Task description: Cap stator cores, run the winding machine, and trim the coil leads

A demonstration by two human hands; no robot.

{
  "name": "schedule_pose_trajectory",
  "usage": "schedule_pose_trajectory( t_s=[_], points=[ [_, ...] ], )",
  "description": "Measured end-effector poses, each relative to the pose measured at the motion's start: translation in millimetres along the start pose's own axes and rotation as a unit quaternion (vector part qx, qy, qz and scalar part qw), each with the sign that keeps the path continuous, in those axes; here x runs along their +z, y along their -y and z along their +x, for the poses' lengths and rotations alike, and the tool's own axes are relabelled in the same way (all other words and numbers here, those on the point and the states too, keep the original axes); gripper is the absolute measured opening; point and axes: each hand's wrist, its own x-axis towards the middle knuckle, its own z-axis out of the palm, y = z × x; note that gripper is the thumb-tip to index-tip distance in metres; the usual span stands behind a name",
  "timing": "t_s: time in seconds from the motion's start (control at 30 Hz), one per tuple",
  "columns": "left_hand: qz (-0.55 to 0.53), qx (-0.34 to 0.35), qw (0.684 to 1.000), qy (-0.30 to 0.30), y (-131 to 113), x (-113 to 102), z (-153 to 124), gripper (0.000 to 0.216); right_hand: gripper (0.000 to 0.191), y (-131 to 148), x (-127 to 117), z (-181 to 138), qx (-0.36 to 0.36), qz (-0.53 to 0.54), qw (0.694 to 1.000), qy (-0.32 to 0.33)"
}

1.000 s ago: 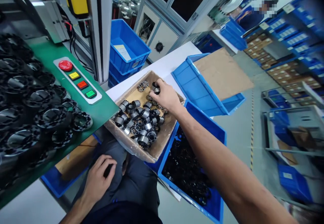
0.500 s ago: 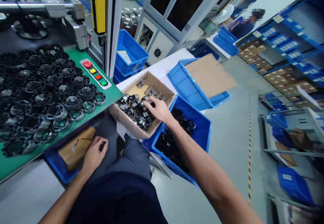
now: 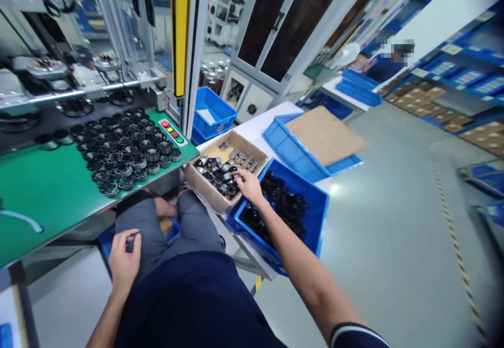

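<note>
My right hand reaches over the near right side of a cardboard box. Its fingers are apart and touch the metal rings with black toothed edges heaped inside; I see none lifted. Over my left thigh is my left hand, its fingers curled in. A small dark patch shows between thumb and fingers, too unclear to name. Flatter metal rings lie at the box's far right. Many similar black-edged rings stand in rows on the green bench to the left.
A blue crate full of black parts adjoins the box on the right. Behind it, a tilted blue crate carries a cardboard sheet. A button panel sits at the bench corner beside a yellow post. A person is far off.
The view has shifted, showing more of the bench and machine on the left. My right hand stays at the rings in the box. My left hand stays curled near my thigh.
</note>
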Motion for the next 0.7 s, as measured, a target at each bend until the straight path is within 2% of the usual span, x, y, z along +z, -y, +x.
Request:
schedule_pose_trajectory(
  t_s=[0.1,0.2,0.3,0.4,0.5,0.57,0.6,0.63,0.67,0.7],
  points=[
    [0.003,-0.009,0.998,-0.069,-6.8,-28.7,-14.1,0.036,0.043,4.1,2.0,-5.6,0.008,0.027,0.999,-0.032],
    [0.034,-0.005,0.991,-0.129,-16.3,-71.0,-13.0,0.037,0.037,6.4,3.2,-11.1,0.016,0.066,0.996,-0.053],
    [0.113,-0.020,0.971,-0.211,-21.9,-132.1,6.3,0.041,0.027,4.3,6.5,-11.7,0.032,0.101,0.992,-0.070],
    [0.207,-0.064,0.937,-0.274,-22.2,-197.4,32.1,0.046,0.029,5.1,6.4,-12.7,0.033,0.134,0.986,-0.098],
    [0.271,-0.113,0.925,-0.241,-20.0,-239.5,51.4,0.040,0.029,17.9,-2.2,-19.7,0.009,0.169,0.976,-0.139],
    [0.296,-0.144,0.924,-0.196,-20.1,-249.1,60.2,0.032,0.024,39.6,-14.2,-27.7,-0.027,0.195,0.968,-0.153],
    [0.306,-0.159,0.922,-0.175,-21.1,-249.5,64.2,0.028,0.022,56.5,-23.0,-33.3,-0.059,0.211,0.966,-0.141],
    [0.318,-0.174,0.919,-0.157,-22.9,-248.1,68.1,0.024,0.019,78.2,-33.9,-40.4,-0.110,0.231,0.960,-0.111],
    [0.331,-0.190,0.914,-0.140,-25.4,-245.4,71.9,0.022,0.016,104.8,-46.9,-48.9,-0.212,0.251,0.944,-0.037],
    [0.345,-0.208,0.907,-0.122,-28.5,-242.0,75.5,0.021,0.019,135.6,-61.5,-58.4,-0.324,0.240,0.913,0.069]
  ],
)
